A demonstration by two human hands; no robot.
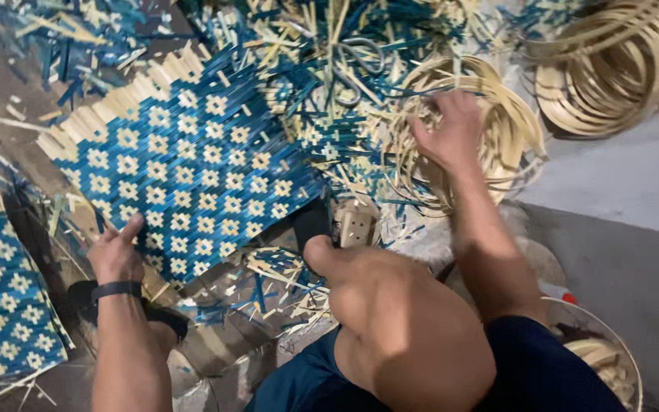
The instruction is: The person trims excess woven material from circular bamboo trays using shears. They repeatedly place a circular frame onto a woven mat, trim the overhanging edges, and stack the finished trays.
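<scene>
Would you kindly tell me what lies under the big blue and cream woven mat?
Under the woven mat, loose blue and cream strips poke out along its lower edge on the dark floor. The left hand touches that edge. Whatever lies beneath the middle is covered.

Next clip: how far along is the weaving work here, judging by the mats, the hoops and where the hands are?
Done: a blue and tan woven mat lies finished-looking on the floor, with a second mat at the left edge. In hand: the left hand rests on the big mat's edge, while the right hand reaches into a coil of thin cane hoops. Left: no hoop is on a mat, and loose strips lie scattered.
</scene>
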